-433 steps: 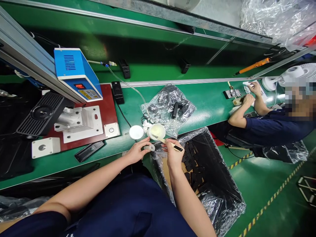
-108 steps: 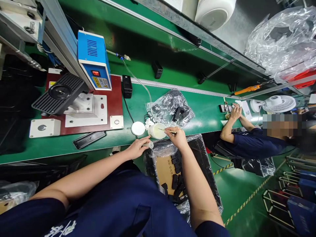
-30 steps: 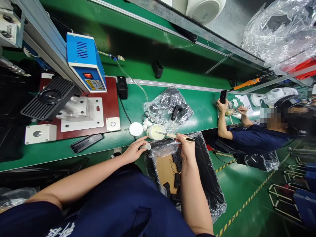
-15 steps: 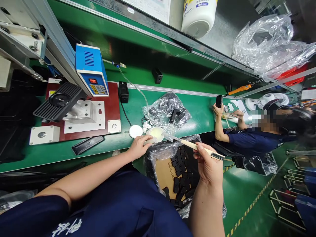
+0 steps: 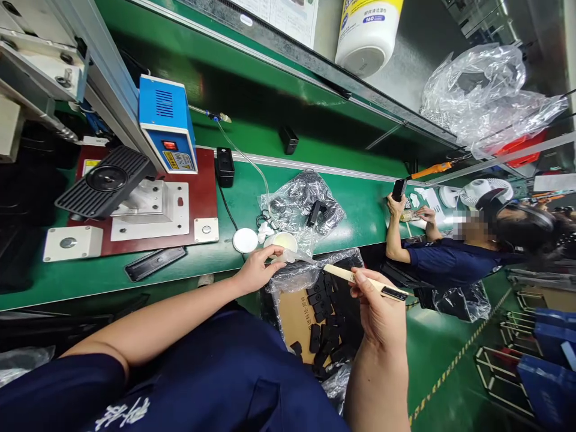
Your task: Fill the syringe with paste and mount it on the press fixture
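gripped: left hand (image 5: 257,273), clear piece (image 5: 290,256); right hand (image 5: 380,309), tool (image 5: 341,273) | tub (image 5: 270,242), bag (image 5: 292,204) behind | bin (image 5: 351,258) below

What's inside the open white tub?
A pale yellow substance shows in the white tub; the left hand and the translucent piece it holds cover the near side, hiding that part.

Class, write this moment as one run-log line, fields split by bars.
left hand: holding translucent piece | right hand: gripping cream-handled tool, blade toward piece | tub: open, pale yellow contents | white lid: off, left of tub
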The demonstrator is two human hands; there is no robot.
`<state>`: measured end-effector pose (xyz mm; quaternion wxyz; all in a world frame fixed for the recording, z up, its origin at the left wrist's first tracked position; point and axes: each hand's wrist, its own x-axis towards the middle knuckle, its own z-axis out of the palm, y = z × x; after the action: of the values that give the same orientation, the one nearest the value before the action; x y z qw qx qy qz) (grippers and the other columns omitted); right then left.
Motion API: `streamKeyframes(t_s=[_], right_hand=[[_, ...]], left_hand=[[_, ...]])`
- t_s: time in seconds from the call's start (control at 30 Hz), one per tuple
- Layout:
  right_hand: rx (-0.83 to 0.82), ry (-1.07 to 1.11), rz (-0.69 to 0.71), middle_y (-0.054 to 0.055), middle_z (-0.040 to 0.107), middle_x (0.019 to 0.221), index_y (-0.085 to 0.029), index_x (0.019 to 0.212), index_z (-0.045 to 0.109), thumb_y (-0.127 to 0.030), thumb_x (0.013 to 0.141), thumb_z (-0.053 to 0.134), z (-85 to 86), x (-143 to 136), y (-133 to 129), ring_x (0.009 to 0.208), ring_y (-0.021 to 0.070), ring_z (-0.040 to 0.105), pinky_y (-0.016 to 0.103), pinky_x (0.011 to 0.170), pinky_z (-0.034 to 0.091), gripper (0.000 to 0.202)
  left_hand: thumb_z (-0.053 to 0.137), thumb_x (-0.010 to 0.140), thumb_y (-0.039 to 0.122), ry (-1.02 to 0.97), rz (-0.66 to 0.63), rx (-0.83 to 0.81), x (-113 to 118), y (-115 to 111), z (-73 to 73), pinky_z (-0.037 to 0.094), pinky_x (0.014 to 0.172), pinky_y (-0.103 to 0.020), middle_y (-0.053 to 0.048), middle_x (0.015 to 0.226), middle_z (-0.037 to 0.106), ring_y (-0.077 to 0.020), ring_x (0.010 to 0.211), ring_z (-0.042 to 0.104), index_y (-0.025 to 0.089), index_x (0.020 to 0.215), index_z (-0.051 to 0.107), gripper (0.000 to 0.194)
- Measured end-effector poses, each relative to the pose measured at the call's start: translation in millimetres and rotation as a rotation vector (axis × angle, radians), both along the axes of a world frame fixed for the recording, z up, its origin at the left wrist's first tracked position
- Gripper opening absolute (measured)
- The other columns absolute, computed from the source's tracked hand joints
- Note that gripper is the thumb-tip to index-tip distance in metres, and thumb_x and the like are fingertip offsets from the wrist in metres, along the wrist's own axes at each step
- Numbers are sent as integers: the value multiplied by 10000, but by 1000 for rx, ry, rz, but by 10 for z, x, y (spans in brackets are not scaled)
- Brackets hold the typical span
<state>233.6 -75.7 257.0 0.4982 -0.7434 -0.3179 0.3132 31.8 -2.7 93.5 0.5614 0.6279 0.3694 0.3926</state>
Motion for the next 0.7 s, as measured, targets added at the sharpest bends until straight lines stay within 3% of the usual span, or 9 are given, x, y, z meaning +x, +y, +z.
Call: streamKeyframes(t_s=[0.4, 0.7], right_hand=[[-151, -305, 253, 8, 639, 624, -185, 783, 731, -404, 708, 777, 361, -30, 224, 524, 116, 505, 244, 479, 370, 236], [-294, -388, 599, 31, 687, 682, -176, 834, 730, -436, 788, 692, 410, -213, 513, 577, 135, 561, 247, 504, 414, 267]], left_hand=[[627, 871, 240, 176, 39, 230, 17, -4, -12, 493, 805, -331, -43, 954, 716, -197, 897, 654, 192, 1031, 610, 168], [583, 903, 187, 168, -37, 416, -28, -26, -18, 444, 811, -359, -51, 1006, 726, -216, 928, 662, 196, 1060, 592, 158]])
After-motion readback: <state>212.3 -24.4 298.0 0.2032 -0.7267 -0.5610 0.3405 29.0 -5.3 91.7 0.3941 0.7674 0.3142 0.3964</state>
